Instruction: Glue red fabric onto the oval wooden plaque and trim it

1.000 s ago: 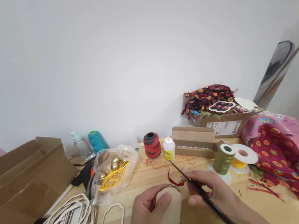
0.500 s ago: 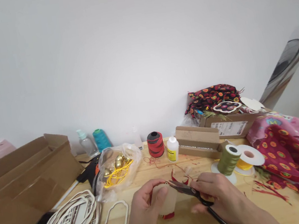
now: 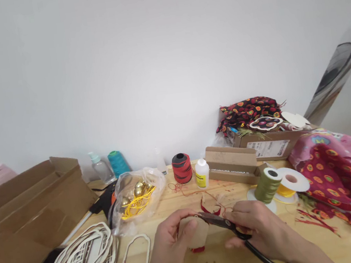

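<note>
My left hand [image 3: 173, 236] pinches a small pale wooden tag [image 3: 199, 234] between thumb and fingers, low in the middle of the view. Red fabric [image 3: 197, 249] shows along the tag's lower edge. My right hand [image 3: 257, 229] is wrapped round black-handled scissors [image 3: 229, 225], whose blades lie against the tag's top edge near a small hole. Whether the blades are fully closed is hard to make out. Just behind the blades a red fabric scrap [image 3: 210, 209] and loose red thread rest on the table.
Behind my hands stand a red thread spool [image 3: 182, 168], a white glue bottle [image 3: 202, 174] and a small open carton [image 3: 231, 166]. To the left are a bag of gold bells [image 3: 138, 193], wooden frames [image 3: 81, 262] and a cardboard box [image 3: 34, 216]. Green thread [image 3: 268, 186] and patterned fabric [image 3: 328, 171] lie right.
The scissor blades have come together somewhat at the tag's top edge. The tag has tilted slightly, and both hands stay in nearly the same place.
</note>
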Action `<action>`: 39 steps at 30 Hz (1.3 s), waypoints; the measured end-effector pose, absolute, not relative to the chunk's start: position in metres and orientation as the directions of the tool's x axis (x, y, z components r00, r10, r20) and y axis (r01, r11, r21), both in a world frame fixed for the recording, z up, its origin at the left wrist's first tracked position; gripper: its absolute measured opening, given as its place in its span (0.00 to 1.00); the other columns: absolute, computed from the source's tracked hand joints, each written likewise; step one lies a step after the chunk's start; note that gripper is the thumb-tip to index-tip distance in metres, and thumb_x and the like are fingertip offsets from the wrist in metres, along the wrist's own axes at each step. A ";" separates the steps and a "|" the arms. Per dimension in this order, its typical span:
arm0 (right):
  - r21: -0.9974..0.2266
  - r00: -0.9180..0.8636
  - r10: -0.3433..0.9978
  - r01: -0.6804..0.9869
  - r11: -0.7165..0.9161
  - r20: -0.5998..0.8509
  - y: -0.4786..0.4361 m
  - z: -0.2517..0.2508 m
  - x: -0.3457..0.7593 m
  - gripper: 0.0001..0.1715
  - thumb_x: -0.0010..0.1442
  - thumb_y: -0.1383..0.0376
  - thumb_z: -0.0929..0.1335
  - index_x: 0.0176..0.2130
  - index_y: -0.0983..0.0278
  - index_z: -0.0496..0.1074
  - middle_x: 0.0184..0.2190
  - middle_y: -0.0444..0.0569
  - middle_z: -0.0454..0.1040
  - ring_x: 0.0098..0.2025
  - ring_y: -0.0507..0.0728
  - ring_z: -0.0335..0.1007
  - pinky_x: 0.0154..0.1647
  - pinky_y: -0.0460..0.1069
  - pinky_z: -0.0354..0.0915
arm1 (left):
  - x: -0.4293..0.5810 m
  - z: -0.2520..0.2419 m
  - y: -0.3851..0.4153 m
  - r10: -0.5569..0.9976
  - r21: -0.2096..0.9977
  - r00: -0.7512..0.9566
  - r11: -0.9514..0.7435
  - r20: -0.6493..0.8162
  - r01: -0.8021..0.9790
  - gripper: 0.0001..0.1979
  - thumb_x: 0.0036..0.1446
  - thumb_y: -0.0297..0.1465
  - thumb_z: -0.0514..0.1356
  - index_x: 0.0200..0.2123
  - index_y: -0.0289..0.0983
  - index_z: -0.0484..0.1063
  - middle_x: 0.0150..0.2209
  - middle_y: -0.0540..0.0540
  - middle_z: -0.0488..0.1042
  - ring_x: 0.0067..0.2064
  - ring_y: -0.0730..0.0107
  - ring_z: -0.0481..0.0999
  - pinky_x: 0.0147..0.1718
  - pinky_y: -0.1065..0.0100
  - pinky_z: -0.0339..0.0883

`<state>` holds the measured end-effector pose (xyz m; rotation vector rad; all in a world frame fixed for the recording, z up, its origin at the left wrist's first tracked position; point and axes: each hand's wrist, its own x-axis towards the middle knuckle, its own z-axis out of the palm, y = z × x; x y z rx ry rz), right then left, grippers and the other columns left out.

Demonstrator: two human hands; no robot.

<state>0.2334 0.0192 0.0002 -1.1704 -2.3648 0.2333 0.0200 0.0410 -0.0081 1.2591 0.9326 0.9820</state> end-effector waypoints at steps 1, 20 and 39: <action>-0.348 -0.513 0.784 0.705 0.618 0.351 0.019 0.000 0.233 0.20 0.55 0.53 0.65 0.26 0.68 0.69 0.18 0.44 0.62 0.22 0.52 0.56 0.21 0.46 0.47 | 0.020 -0.008 0.041 0.949 0.996 0.314 0.049 -0.025 -0.070 0.07 0.49 0.34 0.61 0.31 0.38 0.73 0.30 0.50 0.77 0.32 0.70 0.72 0.30 0.75 0.63; -0.294 -0.525 0.784 0.732 0.614 0.330 0.015 0.004 0.234 0.18 0.56 0.54 0.65 0.24 0.65 0.67 0.19 0.44 0.64 0.22 0.52 0.58 0.21 0.46 0.49 | 0.021 -0.006 0.042 0.951 0.992 0.294 0.116 -0.098 -0.044 0.08 0.47 0.35 0.62 0.30 0.37 0.74 0.27 0.50 0.77 0.28 0.71 0.71 0.26 0.74 0.64; -0.212 -0.509 0.756 0.753 0.623 0.412 0.016 0.000 0.235 0.12 0.57 0.60 0.64 0.27 0.66 0.70 0.20 0.47 0.67 0.21 0.53 0.60 0.21 0.47 0.50 | 0.022 -0.004 0.041 0.949 0.992 0.304 0.112 -0.088 -0.063 0.08 0.47 0.35 0.62 0.29 0.37 0.73 0.24 0.51 0.75 0.26 0.73 0.69 0.25 0.76 0.61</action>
